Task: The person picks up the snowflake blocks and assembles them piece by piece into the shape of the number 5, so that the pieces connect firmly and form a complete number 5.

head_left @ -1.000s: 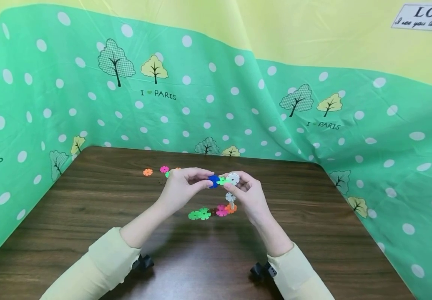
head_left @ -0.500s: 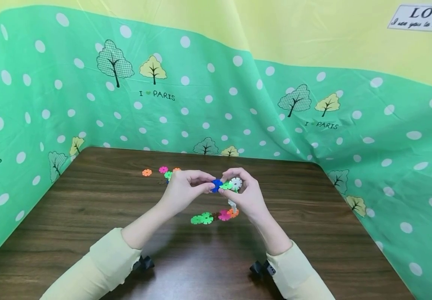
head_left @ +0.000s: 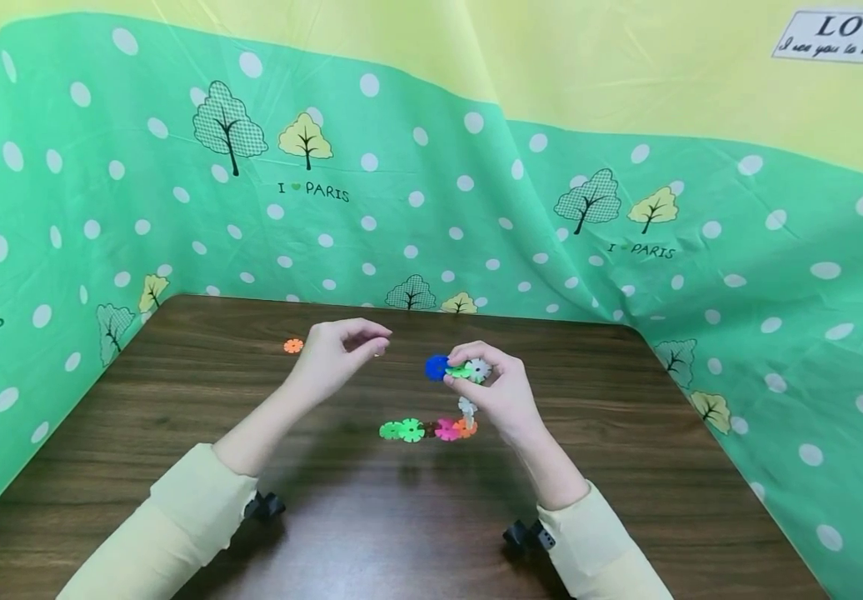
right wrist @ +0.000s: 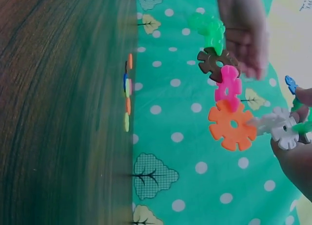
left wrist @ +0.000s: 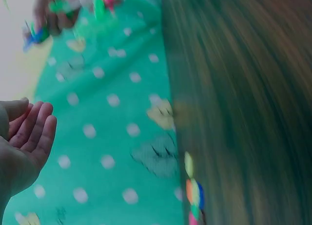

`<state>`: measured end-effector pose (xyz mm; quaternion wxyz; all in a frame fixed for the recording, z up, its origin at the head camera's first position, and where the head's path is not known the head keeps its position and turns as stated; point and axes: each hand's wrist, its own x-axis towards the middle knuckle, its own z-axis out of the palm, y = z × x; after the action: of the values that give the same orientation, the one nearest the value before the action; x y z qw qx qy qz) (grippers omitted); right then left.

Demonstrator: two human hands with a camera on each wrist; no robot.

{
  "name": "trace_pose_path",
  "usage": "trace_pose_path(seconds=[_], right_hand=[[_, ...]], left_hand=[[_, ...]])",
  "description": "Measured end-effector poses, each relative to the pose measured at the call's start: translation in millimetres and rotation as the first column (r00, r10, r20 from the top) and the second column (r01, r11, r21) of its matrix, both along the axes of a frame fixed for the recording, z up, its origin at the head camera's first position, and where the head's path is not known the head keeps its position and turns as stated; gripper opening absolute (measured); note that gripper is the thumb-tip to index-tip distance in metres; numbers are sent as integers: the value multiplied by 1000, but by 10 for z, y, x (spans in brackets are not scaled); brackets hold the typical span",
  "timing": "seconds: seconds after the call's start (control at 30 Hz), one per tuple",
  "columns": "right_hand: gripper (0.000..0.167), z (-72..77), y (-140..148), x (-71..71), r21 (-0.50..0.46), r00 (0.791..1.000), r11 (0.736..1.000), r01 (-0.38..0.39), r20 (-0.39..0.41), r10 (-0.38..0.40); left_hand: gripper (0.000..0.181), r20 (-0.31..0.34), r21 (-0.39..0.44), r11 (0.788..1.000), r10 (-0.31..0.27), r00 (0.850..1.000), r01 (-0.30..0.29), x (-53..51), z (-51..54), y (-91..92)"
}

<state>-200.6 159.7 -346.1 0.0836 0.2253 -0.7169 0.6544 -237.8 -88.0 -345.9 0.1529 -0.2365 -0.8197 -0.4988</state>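
Note:
My right hand point(head_left: 502, 392) pinches a chain of interlocking plastic flower discs near its green piece, above the table. A blue disc point(head_left: 436, 367) sticks out at the chain's near-hand end. White discs point(right wrist: 284, 128) follow, and from them an orange disc point(right wrist: 233, 124), a pink disc point(right wrist: 227, 88), a brown disc point(right wrist: 217, 64) and green discs point(right wrist: 209, 29) hang out to the left. Off to the left, apart from the chain, is my left hand point(head_left: 330, 358). Its fingers point(left wrist: 36, 132) are loosely bent and hold nothing in the left wrist view.
A loose orange disc point(head_left: 293, 346) lies on the brown wooden table point(head_left: 199, 433) toward the back left. Several more loose discs point(right wrist: 127, 86) lie at the table's back, hidden behind my left hand in the head view. A green dotted curtain point(head_left: 416, 225) surrounds the table.
My left hand has let go of the blue disc and moved left, covering most of the loose discs. The blue disc stays on the chain in my right hand.

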Motion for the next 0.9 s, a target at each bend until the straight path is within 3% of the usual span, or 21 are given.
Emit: trace_pose_path(seconds=[0.17, 0.27, 0.43, 0.77, 0.9], right_hand=[[18, 14, 15, -3, 18, 999, 999, 27, 19, -28], [18, 16, 19, -3, 29, 998, 998, 50, 31, -51], [18, 8, 31, -13, 38, 996, 997, 73, 49, -75], [19, -5, 41, -36, 16, 995, 997, 75, 69, -75], [20, -14, 47, -45, 18, 995, 997, 75, 64, -76]], left_hand=[[13, 70, -86, 996, 44, 997, -38, -284, -182, -280], [15, 132, -126, 992, 42, 990, -25, -426, -291, -431], [20, 149, -234, 972, 28, 988, 8, -607, -448, -630], [24, 91, -369, 926, -46, 995, 76, -861, -747, -892], [29, 140, -424, 900, -47, 989, 103, -915, -820, -947]])
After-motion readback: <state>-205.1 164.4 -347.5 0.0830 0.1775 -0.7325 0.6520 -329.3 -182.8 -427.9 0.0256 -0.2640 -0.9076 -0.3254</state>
